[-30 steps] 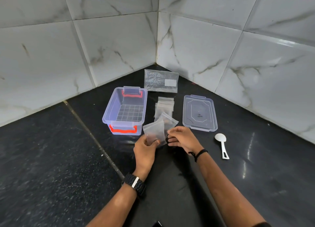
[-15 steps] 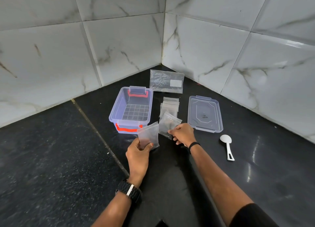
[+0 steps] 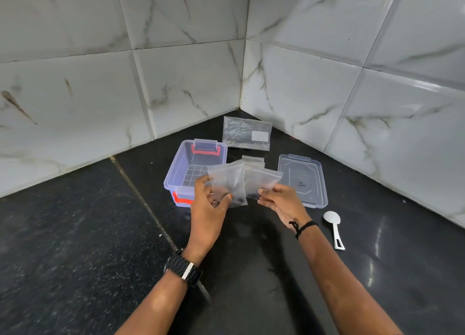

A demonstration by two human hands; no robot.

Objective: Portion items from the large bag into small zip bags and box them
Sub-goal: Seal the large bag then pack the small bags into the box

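My left hand [image 3: 210,203] pinches a small clear zip bag [image 3: 227,183] with dark bits at its bottom, held up in front of the clear plastic box [image 3: 181,168] with red latches. My right hand [image 3: 279,200] pinches a second small zip bag [image 3: 263,182], also with dark bits inside, just right of the first. Behind them a stack of small zip bags [image 3: 254,159] lies on the black counter. The large clear bag [image 3: 246,136] with a white label lies flat near the corner.
The box's clear lid [image 3: 302,181] lies to the right of the bags. A white plastic scoop [image 3: 333,227] rests on the counter further right. White marble-tiled walls meet in a corner behind. A seam [image 3: 141,201] crosses the black counter on the left.
Both hands have lifted their small bags higher and now hold them side by side in front of the box. The camera has tilted up a little.
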